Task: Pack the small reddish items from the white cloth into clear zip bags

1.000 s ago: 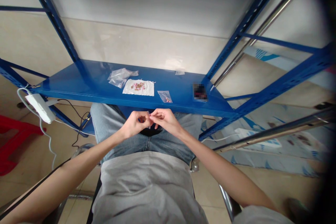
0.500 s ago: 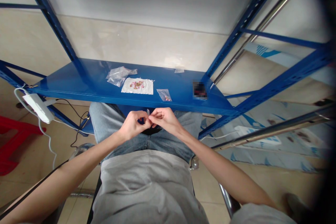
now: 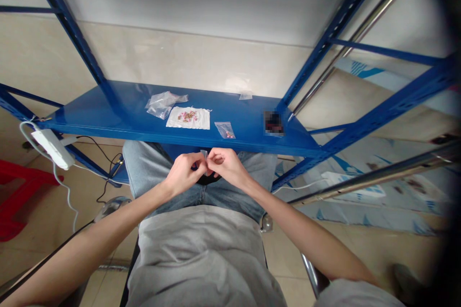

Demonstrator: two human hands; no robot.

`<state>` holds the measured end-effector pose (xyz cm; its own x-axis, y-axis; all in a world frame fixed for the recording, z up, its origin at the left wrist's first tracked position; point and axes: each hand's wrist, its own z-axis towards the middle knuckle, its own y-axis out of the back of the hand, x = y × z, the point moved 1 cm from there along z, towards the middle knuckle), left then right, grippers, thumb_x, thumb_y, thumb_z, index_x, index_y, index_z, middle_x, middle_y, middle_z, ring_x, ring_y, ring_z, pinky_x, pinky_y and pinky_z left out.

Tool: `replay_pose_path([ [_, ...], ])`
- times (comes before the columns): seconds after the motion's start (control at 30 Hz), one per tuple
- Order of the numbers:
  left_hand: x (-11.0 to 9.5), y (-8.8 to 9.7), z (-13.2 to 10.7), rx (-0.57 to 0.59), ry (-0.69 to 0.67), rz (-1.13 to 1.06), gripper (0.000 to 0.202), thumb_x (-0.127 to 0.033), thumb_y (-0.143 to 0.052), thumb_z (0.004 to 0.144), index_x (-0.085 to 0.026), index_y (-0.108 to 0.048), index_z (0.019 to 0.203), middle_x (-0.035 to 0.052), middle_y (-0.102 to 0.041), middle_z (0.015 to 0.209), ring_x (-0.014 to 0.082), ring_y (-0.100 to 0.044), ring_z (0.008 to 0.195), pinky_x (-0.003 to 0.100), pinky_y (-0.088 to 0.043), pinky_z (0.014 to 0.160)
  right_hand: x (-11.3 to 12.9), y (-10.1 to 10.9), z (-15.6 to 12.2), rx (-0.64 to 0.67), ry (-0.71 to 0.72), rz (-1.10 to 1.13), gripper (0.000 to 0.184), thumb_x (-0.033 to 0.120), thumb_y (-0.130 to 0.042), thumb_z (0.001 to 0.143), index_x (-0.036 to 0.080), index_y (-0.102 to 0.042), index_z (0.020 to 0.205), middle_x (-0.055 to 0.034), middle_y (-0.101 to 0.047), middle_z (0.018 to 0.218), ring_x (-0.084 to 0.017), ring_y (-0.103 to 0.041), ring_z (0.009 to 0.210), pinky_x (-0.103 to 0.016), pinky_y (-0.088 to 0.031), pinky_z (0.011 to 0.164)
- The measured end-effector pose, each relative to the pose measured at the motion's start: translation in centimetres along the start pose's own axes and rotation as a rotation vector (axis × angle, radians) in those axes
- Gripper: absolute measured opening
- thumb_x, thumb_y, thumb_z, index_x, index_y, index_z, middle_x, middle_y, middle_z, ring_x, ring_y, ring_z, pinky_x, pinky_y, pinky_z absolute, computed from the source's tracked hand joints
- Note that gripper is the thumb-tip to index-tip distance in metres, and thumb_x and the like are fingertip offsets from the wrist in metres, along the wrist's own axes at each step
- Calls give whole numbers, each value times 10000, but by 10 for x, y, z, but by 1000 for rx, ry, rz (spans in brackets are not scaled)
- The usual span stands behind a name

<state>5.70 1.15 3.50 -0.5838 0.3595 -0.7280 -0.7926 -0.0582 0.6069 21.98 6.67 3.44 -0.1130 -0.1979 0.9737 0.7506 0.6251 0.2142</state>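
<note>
From my remote seat, I see the left hand (image 3: 185, 171) and the right hand (image 3: 227, 165) with fingertips close together, both seeming to pinch a small clear bag (image 3: 204, 153) at the centre, over the lap. I judge the step in hand is working the bag's edge; I cannot tell if it is open. The next move calls, I think, for light, steady fingertips. From the hands, a filled sachet (image 3: 220, 128) lies at one o'clock, a white pouch (image 3: 173, 120) under dried buds (image 3: 188, 116) at eleven.
</note>
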Motion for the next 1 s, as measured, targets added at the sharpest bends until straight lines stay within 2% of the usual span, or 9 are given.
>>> replay_pose_path([
  [0.17,4,3,4,73,2,-169,382,-359,-378,1008,-166,-573,743,19,-658,721,139,-587,688,246,-417,688,1,4,3,125,35,32,222,378,-570,908,160,-596,875,-48,-697,743,-174,-697,675,-209,-515,493],
  [0.27,13,1,6,102,-12,-157,384,-362,-324,1026,-177,-538,766,18,-630,731,137,-561,683,252,-410,688,1,6,4,136,65,-56,227,369,-537,924,160,-599,862,-52,-695,745,-164,-680,666,-207,-493,504],
  [0.37,20,-6,6,90,35,-31,320,-349,-342,1017,-193,-505,789,6,-594,720,137,-519,651,253,-381,647,2,5,4,54,110,-273,166,273,-533,902,166,-582,786,-16,-654,662,-121,-606,574,-199,-432,527],
  [0.47,20,-12,4,90,47,65,255,-323,-361,1005,-208,-476,808,-5,-571,714,141,-501,632,255,-351,624,3,3,4,-59,144,-518,140,178,-567,821,174,-539,684,19,-590,581,-97,-512,517,-203,-345,528],
  [0.67,13,-9,3,28,39,304,162,-213,-442,929,-213,-465,768,-2,-596,741,150,-521,635,260,-301,603,9,3,5,-242,98,-840,137,156,-565,763,189,-516,639,15,-587,571,-116,-499,520,-240,-269,544],
  [0.73,12,-6,4,11,48,370,159,-204,-458,912,-212,-469,754,0,-610,733,154,-537,628,262,-296,598,10,4,5,-254,77,-896,118,168,-558,784,195,-532,672,8,-612,602,-131,-535,548,-243,-275,559],
  [0.83,10,-4,3,40,35,404,164,-230,-437,939,-212,-500,788,13,-646,760,164,-581,649,264,-314,601,6,2,2,-179,78,-923,21,221,-567,834,207,-570,818,-7,-665,707,-163,-612,644,-243,-305,592],
  [0.93,5,-8,-1,100,10,437,167,-244,-411,962,-207,-537,859,29,-677,792,172,-619,669,264,-333,600,-2,0,-1,-40,73,-887,248,291,-616,845,222,-542,1071,-20,-693,828,-196,-658,734,-238,-330,603],
  [1.0,2,-11,-4,122,-3,481,154,-236,-431,952,-203,-551,861,32,-686,795,174,-631,671,264,-336,593,-7,1,0,13,63,-853,332,246,-598,855,227,-496,1170,-12,-689,832,-198,-666,750,-234,-351,611],
])
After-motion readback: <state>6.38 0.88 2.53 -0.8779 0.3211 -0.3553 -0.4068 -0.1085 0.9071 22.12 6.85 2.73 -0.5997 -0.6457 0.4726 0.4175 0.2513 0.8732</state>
